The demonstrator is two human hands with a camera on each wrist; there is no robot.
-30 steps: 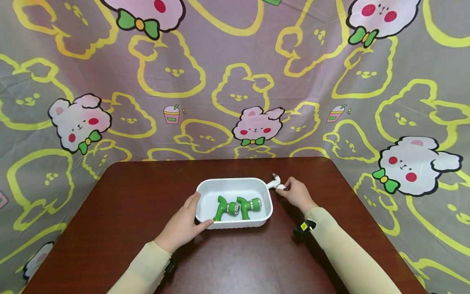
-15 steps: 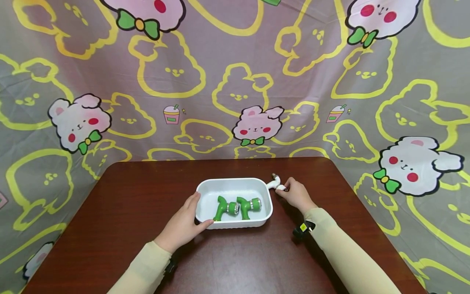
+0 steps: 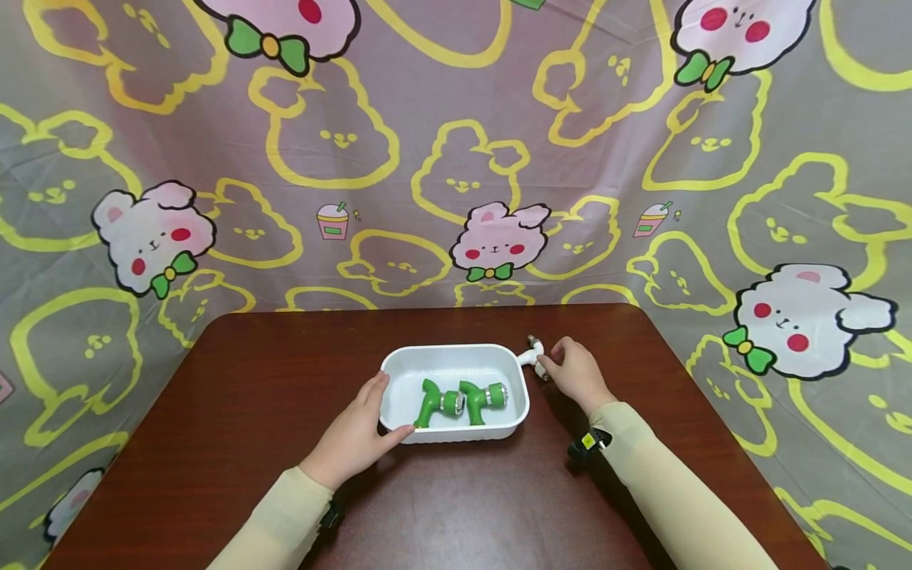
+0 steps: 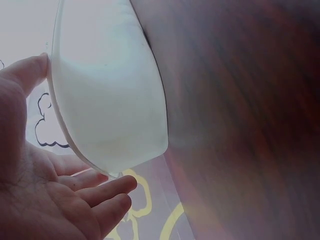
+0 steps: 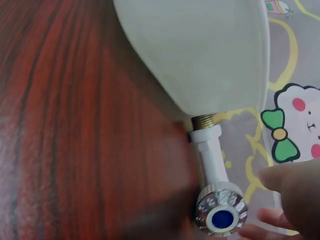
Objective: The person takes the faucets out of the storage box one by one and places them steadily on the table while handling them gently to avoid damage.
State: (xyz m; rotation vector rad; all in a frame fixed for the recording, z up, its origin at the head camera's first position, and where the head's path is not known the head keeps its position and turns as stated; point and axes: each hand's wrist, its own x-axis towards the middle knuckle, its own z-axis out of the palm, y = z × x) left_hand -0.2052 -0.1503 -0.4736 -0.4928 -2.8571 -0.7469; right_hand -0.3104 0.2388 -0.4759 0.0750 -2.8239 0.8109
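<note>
A white plastic basin [image 3: 456,358] holds two green faucets [image 3: 430,404] lying side by side. My left hand [image 3: 354,439] is at its left end, thumb on the front rim and fingers along the left side. The left wrist view shows the thumb tip on the rim of the basin [image 4: 110,95] and fingers [image 4: 112,190] nearly straight. A white faucet [image 5: 214,165] with a brass thread and a blue-centred handle lies against the basin's right end. My right hand [image 3: 579,376] is beside this faucet, thumb [image 5: 277,177] apart from it and fingertips close by its handle.
The brown wooden table [image 3: 249,380] extends around the basin on all sides. A patterned cloth [image 3: 399,206] with cartoon bears and rabbits hangs behind the table and along both sides. A black wrist camera [image 3: 590,445] sits under the right sleeve.
The white faucet has turned so its handle end points more toward me, and the right fingers have come off their pinch on it. The left hand and basin have not moved.
</note>
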